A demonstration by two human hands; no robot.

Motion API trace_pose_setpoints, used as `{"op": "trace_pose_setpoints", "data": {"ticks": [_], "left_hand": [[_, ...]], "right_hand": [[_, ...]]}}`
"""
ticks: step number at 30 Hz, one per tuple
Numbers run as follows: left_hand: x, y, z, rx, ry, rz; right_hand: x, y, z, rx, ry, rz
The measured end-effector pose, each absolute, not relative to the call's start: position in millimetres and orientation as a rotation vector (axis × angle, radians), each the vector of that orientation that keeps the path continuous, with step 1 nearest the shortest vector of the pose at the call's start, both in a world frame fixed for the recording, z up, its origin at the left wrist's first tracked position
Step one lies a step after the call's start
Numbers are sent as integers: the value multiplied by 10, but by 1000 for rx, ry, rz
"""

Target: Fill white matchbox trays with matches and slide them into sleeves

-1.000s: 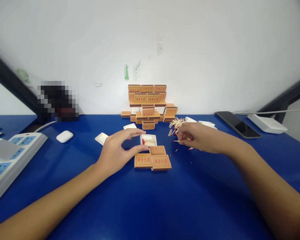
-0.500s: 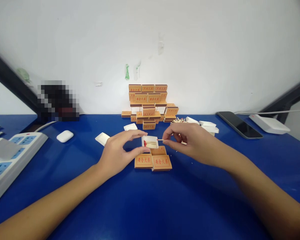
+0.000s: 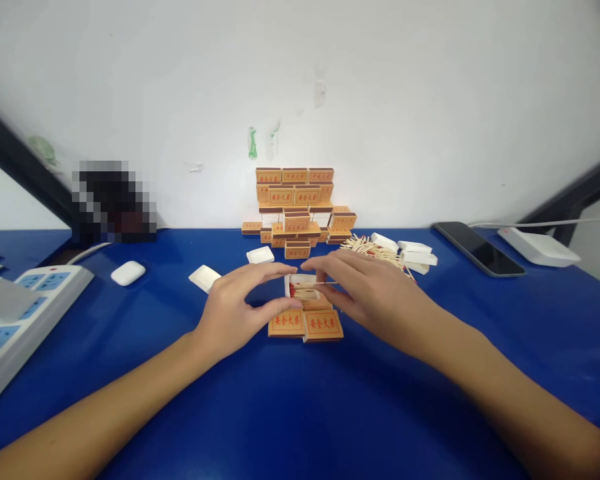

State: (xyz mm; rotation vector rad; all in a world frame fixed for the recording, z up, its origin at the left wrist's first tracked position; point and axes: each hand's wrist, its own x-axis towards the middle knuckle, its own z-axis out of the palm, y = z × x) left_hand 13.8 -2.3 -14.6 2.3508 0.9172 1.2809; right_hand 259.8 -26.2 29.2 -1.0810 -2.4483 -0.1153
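My left hand (image 3: 237, 303) pinches a small white matchbox tray (image 3: 293, 279) at its left end, thumb on the near side and fingertips on the far side. Inside lie several matches (image 3: 304, 293) with red heads pointing left. At the tray's right end, my right hand (image 3: 370, 287) holds a single match (image 3: 330, 283) that reaches over into the tray; its fingers partly cover that end. Just below the tray, orange matchboxes (image 3: 323, 325) with red lettering lie flat on the blue table (image 3: 300, 407).
Against the wall stands a stepped stack of matchboxes (image 3: 295, 197). Loose matches (image 3: 373, 248) are heaped behind my right hand, beside white trays (image 3: 415, 257). More trays (image 3: 204, 277) lie left. A phone (image 3: 477, 248), a white earbud case (image 3: 128, 273) and a power strip (image 3: 35, 307) are around.
My right hand has moved left with the match, bringing it into the tray, and its index finger now extends over the tray's right end. My left hand keeps its hold.
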Motion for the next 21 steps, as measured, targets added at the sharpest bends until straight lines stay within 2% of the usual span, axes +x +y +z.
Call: {"op": "trace_pose_setpoints", "data": {"ticks": [4,8,12,18,21], "left_hand": [[144,-18,-151,2294,931,1268],[149,-21,-144,2265,951,1268],[151,-26,-135,2270,962,1295],[158,-40,-122,2254,930,1314],[159,-47,-108,2264,935,1347]], "right_hand": [[2705,-217,322,-1123,-2420,-185],[2734,-207,349,-1118,-2377,-108],[2676,-235,393,-1115,-2215,59],[2515,-297,423,-1215,-1769,493],[2450,-288,368,-1196,-1756,495]]}}
